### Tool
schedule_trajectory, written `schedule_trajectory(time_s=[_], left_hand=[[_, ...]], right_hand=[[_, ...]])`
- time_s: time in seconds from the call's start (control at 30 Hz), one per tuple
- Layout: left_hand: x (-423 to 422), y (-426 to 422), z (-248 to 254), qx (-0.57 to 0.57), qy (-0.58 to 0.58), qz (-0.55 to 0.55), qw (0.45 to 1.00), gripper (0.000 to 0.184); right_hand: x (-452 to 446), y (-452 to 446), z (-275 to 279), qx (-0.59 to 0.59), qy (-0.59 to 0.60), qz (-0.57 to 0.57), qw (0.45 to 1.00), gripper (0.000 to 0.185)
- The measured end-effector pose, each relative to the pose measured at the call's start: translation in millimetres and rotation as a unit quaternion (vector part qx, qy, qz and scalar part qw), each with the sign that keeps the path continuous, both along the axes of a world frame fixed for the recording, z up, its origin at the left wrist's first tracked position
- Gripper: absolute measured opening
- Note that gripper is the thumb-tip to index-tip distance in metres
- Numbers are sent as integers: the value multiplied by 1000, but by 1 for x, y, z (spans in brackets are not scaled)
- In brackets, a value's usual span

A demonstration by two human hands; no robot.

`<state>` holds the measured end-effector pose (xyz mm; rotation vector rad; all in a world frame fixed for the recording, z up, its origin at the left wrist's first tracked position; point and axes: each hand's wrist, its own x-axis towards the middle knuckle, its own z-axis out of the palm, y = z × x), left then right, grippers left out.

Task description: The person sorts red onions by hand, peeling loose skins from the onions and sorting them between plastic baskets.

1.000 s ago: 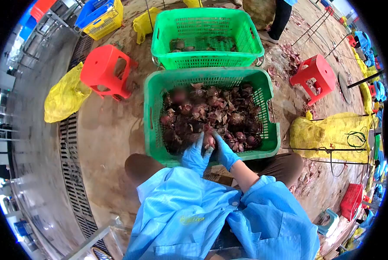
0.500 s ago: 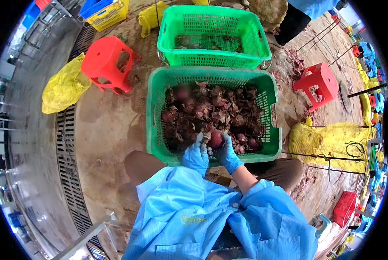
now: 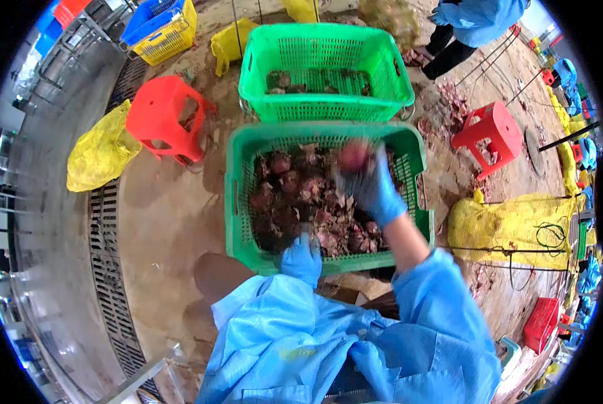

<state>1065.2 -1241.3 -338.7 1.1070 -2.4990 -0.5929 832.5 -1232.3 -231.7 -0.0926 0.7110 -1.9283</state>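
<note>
A red onion (image 3: 354, 156) is gripped in the fingers of my right hand (image 3: 377, 192), raised over the right half of the near green crate (image 3: 234, 222) and smeared by motion. My left hand (image 3: 301, 261), in a blue glove like the right, stays low at that crate's front rim. Its fingers are curled, and whatever they may hold is too dark and small to make out. Below both hands, many red onions (image 3: 311, 188) with dry, flaking skins fill the crate.
A brighter green crate (image 3: 328, 109) stands just beyond, with a few onions on its floor. Red stools (image 3: 163, 114) flank the crates left and right. Yellow mesh sacks (image 3: 510, 222) lie about. A person (image 3: 476, 27) in blue stands at the far right. A drain grate runs along the left.
My right hand has moved forward and up with the onion, away from my left hand. The left hand has dropped slightly back. The view has tilted up a little.
</note>
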Motion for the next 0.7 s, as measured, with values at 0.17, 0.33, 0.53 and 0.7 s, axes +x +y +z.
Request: schedule_trajectory(time_s=[0.17,0.33,0.53,0.7], left_hand=[[-6,-5,16,42,-106,-12,993,44],[-8,-3,4,14,-12,-11,1000,41],[-9,-3,5,13,-46,-25,999,38],[-11,-2,11,46,-53,-17,997,37]], right_hand=[[-88,-18,79,100,309,-43,945,68],[-117,64,-70,471,737,99,475,33],[-38,181,-163,576,581,422,391,37],[-14,187,-187,622,580,348,393,72]])
